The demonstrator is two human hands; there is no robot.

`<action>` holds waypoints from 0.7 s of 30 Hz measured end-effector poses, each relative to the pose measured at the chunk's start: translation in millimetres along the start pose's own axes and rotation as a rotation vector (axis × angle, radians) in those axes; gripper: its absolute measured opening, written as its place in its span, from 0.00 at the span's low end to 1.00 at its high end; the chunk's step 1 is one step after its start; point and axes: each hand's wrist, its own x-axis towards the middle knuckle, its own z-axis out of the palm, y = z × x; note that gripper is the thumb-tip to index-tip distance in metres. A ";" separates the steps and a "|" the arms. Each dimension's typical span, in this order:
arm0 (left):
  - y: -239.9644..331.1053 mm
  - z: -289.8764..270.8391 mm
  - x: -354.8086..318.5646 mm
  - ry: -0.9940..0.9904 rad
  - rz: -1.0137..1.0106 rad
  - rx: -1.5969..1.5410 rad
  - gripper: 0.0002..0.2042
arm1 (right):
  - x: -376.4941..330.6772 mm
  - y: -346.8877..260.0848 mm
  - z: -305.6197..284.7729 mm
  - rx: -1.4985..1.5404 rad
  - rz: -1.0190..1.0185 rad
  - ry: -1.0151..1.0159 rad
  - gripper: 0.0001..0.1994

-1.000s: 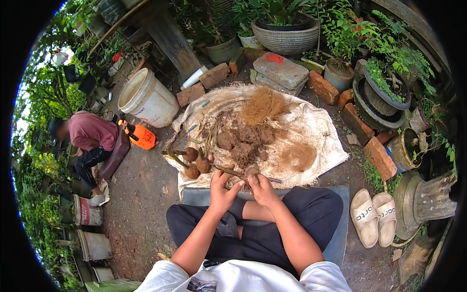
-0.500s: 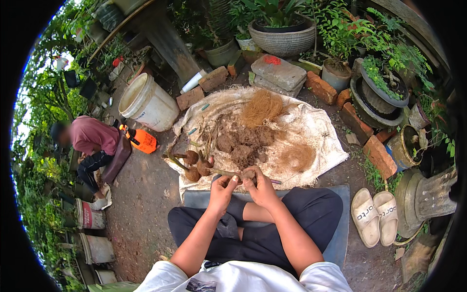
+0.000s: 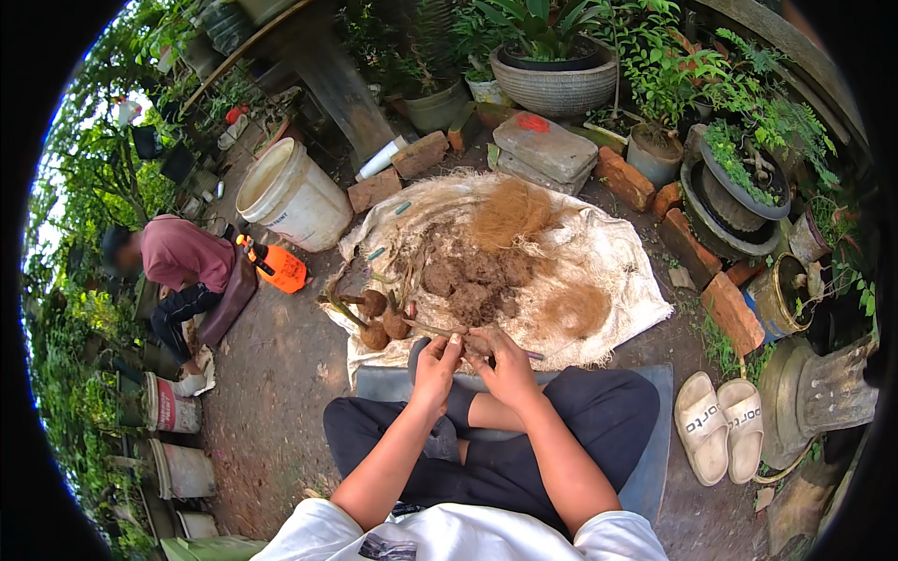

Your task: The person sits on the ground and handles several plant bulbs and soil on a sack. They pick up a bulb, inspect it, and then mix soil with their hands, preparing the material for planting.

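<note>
A thin brown plant stem with a dark, soil-like lump at its right end lies between my two hands, above the near edge of the white woven sack. My left hand pinches the stem beside the lump, thumb on top. My right hand has its fingers closed around the lump, hiding much of it. Just left of the stem sit brown fibrous balls with stalks. Loose brown soil is heaped mid-sack, with tan fibre behind it and a smaller fibre clump to its right.
A white bucket and an orange sprayer stand at the left, near a seated person. Bricks, stone slabs and potted plants line the far and right sides. Beige slippers lie right of my mat.
My right fingers have shifted and cover more of the lump. The stem tilts a little differently, its left end slightly higher. The whole view has shifted slightly.
</note>
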 end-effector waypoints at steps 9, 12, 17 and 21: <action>-8.0 -7.2 7.1 -0.043 0.043 -0.073 0.10 | -1.8 -2.2 -0.7 0.029 -0.095 0.010 0.19; -8.8 -4.9 5.0 -0.067 0.095 -0.103 0.10 | -2.6 -2.2 -0.9 0.069 -0.104 0.030 0.18; -5.1 3.8 -2.3 -0.068 0.176 -0.075 0.11 | -2.0 -0.1 2.7 0.068 -0.149 0.125 0.20; -0.6 9.1 -4.1 -0.036 0.202 -0.047 0.12 | 0.9 4.5 8.4 0.264 -0.005 0.149 0.21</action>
